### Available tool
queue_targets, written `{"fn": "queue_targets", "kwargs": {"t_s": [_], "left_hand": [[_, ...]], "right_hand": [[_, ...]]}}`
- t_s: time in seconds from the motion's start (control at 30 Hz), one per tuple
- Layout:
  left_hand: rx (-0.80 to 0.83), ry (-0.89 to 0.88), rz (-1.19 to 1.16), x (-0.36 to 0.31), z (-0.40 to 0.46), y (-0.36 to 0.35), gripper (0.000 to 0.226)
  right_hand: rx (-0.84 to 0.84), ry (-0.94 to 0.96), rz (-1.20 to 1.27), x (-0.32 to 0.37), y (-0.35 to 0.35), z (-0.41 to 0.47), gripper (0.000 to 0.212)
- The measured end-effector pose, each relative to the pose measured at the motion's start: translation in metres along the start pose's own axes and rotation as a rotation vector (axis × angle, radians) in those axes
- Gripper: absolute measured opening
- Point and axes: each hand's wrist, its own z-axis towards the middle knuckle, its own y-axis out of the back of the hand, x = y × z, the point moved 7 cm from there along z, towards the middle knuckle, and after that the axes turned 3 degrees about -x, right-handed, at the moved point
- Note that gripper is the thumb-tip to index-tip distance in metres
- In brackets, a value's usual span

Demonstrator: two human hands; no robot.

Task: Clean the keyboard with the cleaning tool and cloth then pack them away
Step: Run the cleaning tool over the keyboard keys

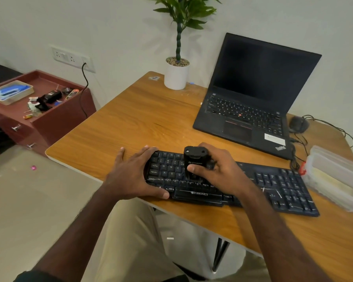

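Observation:
A black keyboard (273, 184) lies along the near edge of the wooden desk (143, 119). My right hand (218, 169) grips a black cleaning tool (194, 159), held upright with its lower end down on the keys around the middle letter rows. My left hand (135, 176) holds the keyboard's left end, fingers spread over the top edge and thumb along the front. No cloth can be made out; a clear plastic box (334, 176) with something pale inside sits at the keyboard's right end.
An open black laptop (253, 94) stands behind the keyboard, with a mouse (298, 124) and cables to its right. A potted plant (176, 74) is at the desk's back. A red-brown drawer unit (55, 119) with clutter stands to the left.

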Motion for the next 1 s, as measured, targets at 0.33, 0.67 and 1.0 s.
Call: {"fn": "queue_targets", "kwargs": {"t_s": [0.33,0.67,1.0], "left_hand": [[-0.006,-0.001,0.002,0.001,0.001,-0.001,0.142],[-0.011,-0.003,-0.004,0.004,0.001,-0.003,0.141],[-0.022,0.001,-0.021,0.006,0.003,-0.003,0.138]], "right_hand": [[-0.005,-0.002,0.0,-0.003,0.002,-0.005,0.019],[0.003,0.006,-0.03,-0.004,0.003,-0.008,0.017],[-0.033,-0.017,-0.003,-0.007,0.016,-0.014,0.02]]}}
